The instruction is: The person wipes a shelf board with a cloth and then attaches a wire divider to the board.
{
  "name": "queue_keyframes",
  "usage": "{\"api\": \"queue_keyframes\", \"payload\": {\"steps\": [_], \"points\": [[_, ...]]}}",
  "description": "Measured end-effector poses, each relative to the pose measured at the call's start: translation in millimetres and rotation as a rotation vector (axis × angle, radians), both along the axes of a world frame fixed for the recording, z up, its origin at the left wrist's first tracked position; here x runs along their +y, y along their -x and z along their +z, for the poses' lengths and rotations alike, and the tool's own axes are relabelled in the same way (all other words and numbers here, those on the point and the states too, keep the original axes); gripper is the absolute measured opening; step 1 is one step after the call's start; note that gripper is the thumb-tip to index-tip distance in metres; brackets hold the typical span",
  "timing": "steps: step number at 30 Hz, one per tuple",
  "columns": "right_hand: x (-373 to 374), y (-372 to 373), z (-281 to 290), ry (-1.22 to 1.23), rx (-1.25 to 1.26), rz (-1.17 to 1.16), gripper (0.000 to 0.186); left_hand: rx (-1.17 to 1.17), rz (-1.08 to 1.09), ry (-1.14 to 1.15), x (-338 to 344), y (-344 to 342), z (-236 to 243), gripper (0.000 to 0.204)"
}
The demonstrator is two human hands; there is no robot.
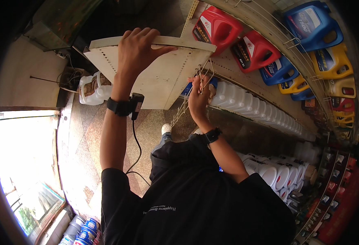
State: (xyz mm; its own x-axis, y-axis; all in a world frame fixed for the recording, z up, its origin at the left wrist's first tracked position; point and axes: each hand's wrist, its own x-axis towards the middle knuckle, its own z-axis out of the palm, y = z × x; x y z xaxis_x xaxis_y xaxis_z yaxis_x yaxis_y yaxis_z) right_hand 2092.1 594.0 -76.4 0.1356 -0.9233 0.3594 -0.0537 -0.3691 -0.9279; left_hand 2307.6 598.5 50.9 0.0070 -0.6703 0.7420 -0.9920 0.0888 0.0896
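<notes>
My left hand [138,47] is closed over the top edge of a cream-white metal shelf board [153,75], its thumb stretched along the rim. The board is tilted up in front of me, with small holes along its edges and dark marks on its face. My right hand [199,94] is closed around a wire shelf guard [181,112] beside the board's right end. Part of the guard sticks up above the fingers and part hangs below toward the floor. Behind the right hand a blue container [214,83] is partly hidden.
To the right, shelves hold red jugs [220,30], blue jugs [312,26] and yellow jugs [332,61]. Below runs a row of white jugs [253,104]. White buckets [265,171] stand lower right. A clear jug [94,89] sits on the floor [87,143] at left.
</notes>
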Motion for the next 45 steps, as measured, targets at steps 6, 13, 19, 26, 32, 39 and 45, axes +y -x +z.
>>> {"api": "queue_keyframes", "payload": {"steps": [6, 13, 19, 26, 32, 39, 45], "points": [[-14, -18, 12, -0.052, 0.025, 0.037, 0.018, -0.032, 0.205, -0.031, 21, -2, -3, 0.047], [-34, -15, 1, 0.05, 0.087, 0.137, 0.017, -0.01, 0.21, -0.022, 23, -1, -9, 0.051], [-41, -4, 10, 0.29, 0.457, -0.011, 0.027, -0.027, 0.248, -0.05, 28, -6, -10, 0.052], [-53, 3, -4, 0.369, 0.521, -0.036, 0.035, -0.074, 0.214, 0.047, 23, -6, -13, 0.051], [-45, -4, 5, 0.255, 0.589, -0.053, 0.031, -0.074, 0.252, -0.003, 23, -10, -15, 0.054], [-45, -16, 5, 0.389, 0.559, -0.044, 0.028, -0.073, 0.211, 0.059, 21, -13, -16, 0.05], [-53, -12, -13, 0.327, 0.388, -0.091, 0.03, -0.065, 0.237, 0.022, 20, -13, -18, 0.052]]}}
